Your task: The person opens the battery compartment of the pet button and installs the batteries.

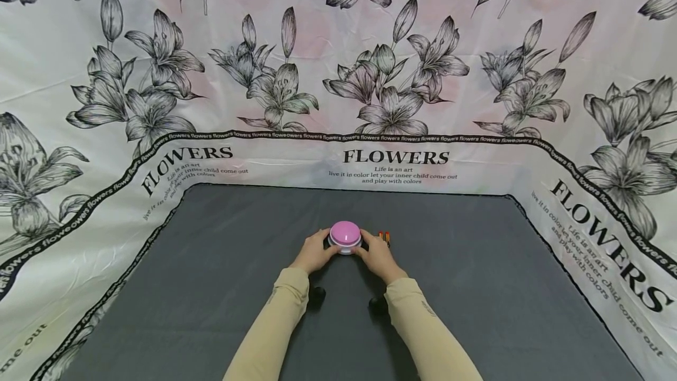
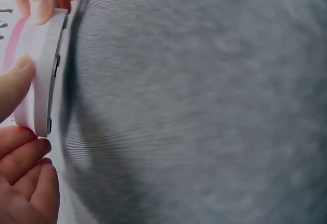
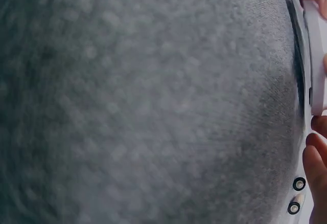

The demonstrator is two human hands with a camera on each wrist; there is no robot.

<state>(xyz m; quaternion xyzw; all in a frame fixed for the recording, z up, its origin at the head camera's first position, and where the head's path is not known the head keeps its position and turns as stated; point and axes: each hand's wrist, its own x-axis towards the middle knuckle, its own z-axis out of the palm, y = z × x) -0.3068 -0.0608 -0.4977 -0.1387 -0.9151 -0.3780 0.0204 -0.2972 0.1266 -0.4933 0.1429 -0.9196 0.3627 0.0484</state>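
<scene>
A round push button (image 1: 345, 233) with a pink domed top and a white base sits near the middle of the grey table, seen in the head view. My left hand (image 1: 313, 253) grips its left side, thumb at the front and fingers around the side. On the opposite side my right hand (image 1: 382, 257) holds it the same way. In the left wrist view the white base (image 2: 43, 75) is seen edge-on, with small dark feet underneath. Only a strip of the white rim (image 3: 318, 60) shows in the right wrist view.
Two batteries (image 1: 388, 239), orange and black, lie just beyond my right hand. Grey cloth (image 1: 211, 287) covers the table. Behind and at the sides hangs a white flower-printed curtain (image 1: 391, 157). A dark wrist camera (image 1: 317, 297) is by my left wrist.
</scene>
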